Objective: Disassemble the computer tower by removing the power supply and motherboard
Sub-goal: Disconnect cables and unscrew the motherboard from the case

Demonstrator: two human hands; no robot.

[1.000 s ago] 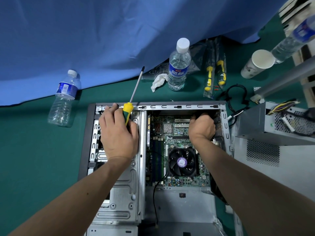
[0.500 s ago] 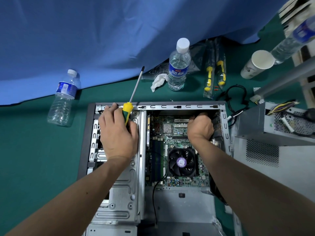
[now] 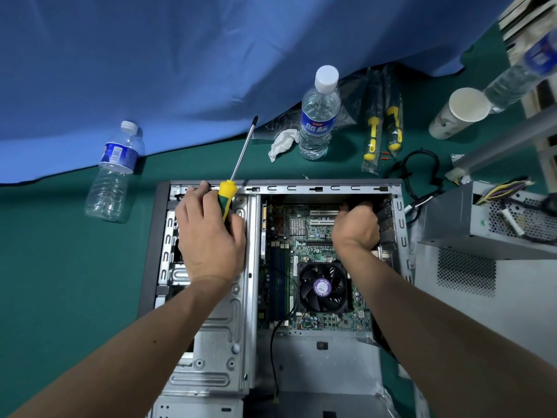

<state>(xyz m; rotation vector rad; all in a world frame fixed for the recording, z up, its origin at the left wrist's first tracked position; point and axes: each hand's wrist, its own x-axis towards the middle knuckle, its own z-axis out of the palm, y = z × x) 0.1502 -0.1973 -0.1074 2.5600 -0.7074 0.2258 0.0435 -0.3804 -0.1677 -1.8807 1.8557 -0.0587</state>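
The open computer tower (image 3: 301, 188) lies on its side on the green mat. Inside it sits the green motherboard (image 3: 289, 236) with a black fan (image 3: 324, 288). My left hand (image 3: 208, 236) rests on the metal drive cage (image 3: 217, 342) and holds a yellow-and-green screwdriver (image 3: 229, 194), whose shaft points up and away. My right hand (image 3: 355, 227) is curled over the motherboard's far right corner by the rear panel; what its fingers grip is hidden. The grey power supply (image 3: 488, 227) stands outside the case at the right, on a grey case panel.
Two water bottles stand or lie on the mat, one (image 3: 114, 173) left, one (image 3: 318, 116) behind the case. A crumpled tissue (image 3: 281, 143), bagged screwdrivers (image 3: 382, 131), a paper cup (image 3: 458, 113) and a black cable (image 3: 419, 167) lie beyond the case. A blue cloth (image 3: 180, 55) hangs behind.
My right hand has shifted slightly left and up at the motherboard's far corner. The left hand and screwdriver have stayed in place.
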